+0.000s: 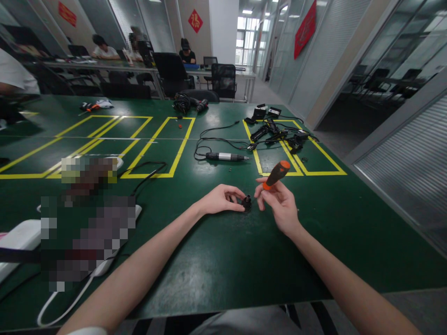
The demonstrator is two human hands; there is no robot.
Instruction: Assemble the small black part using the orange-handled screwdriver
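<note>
My left hand (pixel 225 199) rests on the green table with its fingers closed round a small black part (pixel 247 203), which has a short round stub pointing up. Just to the right, my right hand (pixel 279 202) holds a screwdriver (pixel 277 175) with an orange and black handle. The handle leans up and to the right out of my fingers, and the tool's tip is hard to make out near the black part. Beyond my hands lies a pen-shaped electric screwdriver (pixel 226 157) in black and silver, its cord looping behind it. Tiny bits (pixel 230 170) lie in front of it.
Black tool parts and cables (pixel 270 132) lie in a yellow-taped area at the back right. A power drill (pixel 200 106) with coiled cable sits at the far edge. At left are a white power strip (pixel 21 239) and blurred items. People sit at another table (pixel 104 65) behind.
</note>
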